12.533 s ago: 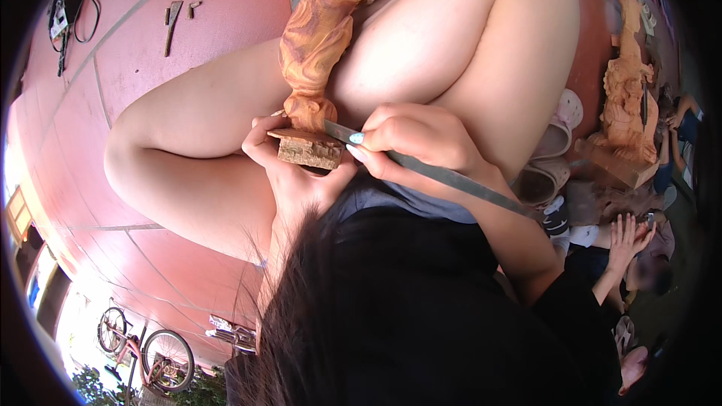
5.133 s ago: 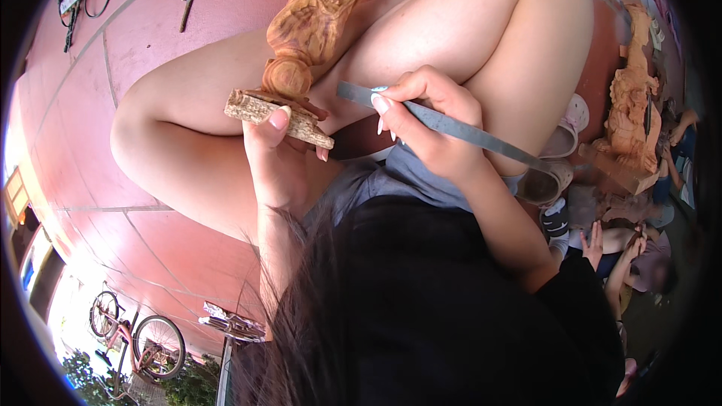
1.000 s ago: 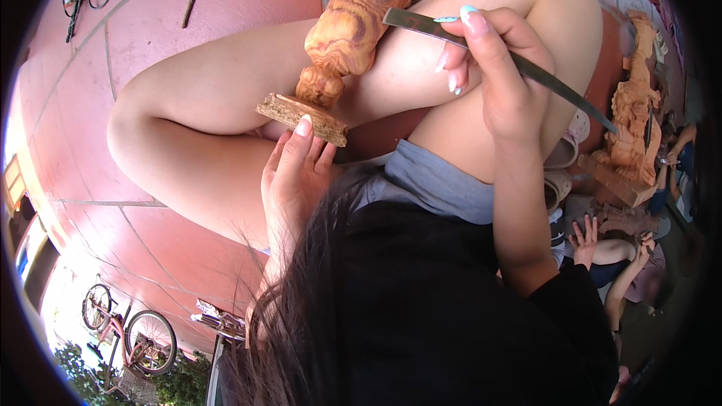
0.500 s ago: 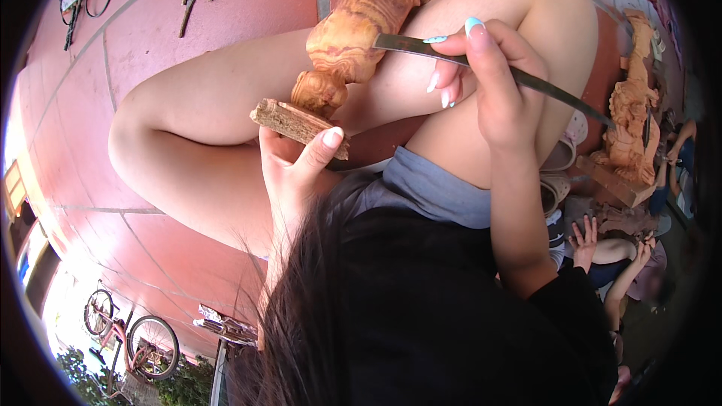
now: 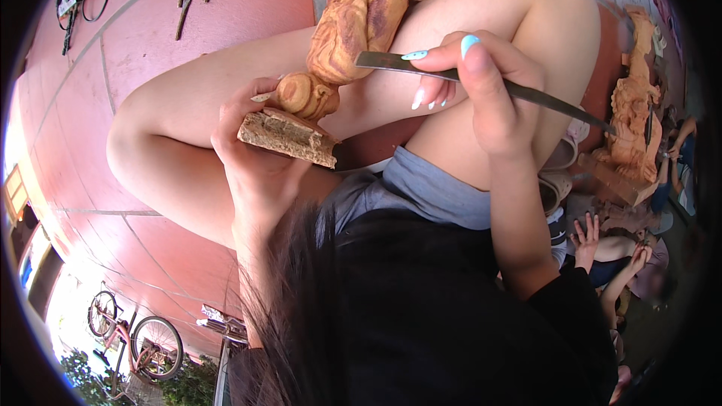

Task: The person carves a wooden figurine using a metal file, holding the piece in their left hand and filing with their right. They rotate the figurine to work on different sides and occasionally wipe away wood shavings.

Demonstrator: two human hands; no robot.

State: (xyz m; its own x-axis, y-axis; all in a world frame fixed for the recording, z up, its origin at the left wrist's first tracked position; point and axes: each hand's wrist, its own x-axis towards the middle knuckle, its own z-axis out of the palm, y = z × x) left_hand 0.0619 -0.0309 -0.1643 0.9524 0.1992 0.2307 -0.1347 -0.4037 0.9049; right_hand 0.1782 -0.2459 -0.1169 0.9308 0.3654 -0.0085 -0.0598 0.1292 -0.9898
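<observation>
A carved wooden figure (image 5: 361, 22) with swirling grain lies across my bent legs, its far end cut off by the upper edge. Its near end is a rough, bark-like block (image 5: 287, 137) beside a small rounded knob. My left hand (image 5: 259, 169) is closed around this near end, fingers on its left side. In my right hand (image 5: 500, 98) is a long, narrow, slightly curved flat metal strip (image 5: 556, 100), pinched between thumb and fingers. The strip's left tip is beside the carving's middle; I cannot tell whether it touches.
On the reddish tiled floor (image 5: 226, 0) lie a narrow tool (image 5: 186, 11) and small pieces. Cables (image 5: 69, 11) are at upper left. Another wooden carving (image 5: 634, 105) stands at right, near shoes (image 5: 555, 189) and other people's hands (image 5: 585, 240). A bicycle (image 5: 135, 342) is at lower left.
The carving has turned about its length, showing another side. My left hand has shifted left, its fingers now around the knob's far side. The strip has moved slightly left.
</observation>
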